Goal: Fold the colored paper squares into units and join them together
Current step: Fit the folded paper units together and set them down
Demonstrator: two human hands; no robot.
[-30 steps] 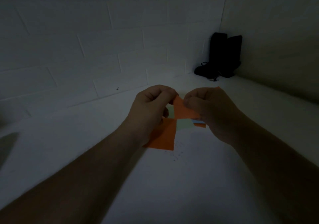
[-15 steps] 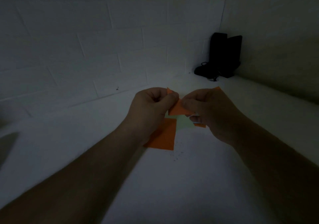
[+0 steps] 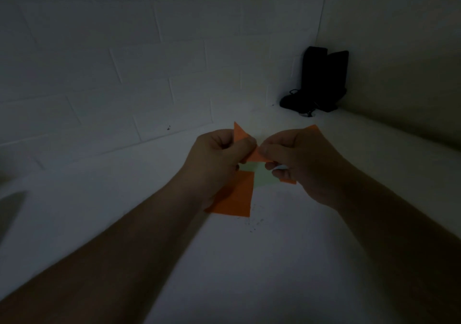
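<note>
Pinched between left hand (image 3: 217, 154) and right hand (image 3: 296, 159), the orange paper (image 3: 253, 157) had collapsed from an open flap into a tighter folded unit.

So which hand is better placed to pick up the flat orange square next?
Left, probably. The left hand hovers directly over the flat orange square; the right hand sits farther off. Both pinch the folded orange piece.

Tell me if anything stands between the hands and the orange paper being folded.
Nothing does. The left hand and right hand already pinch the small folded orange paper piece directly, above a flat orange paper square and a pale green paper sheet on the white table.
</note>
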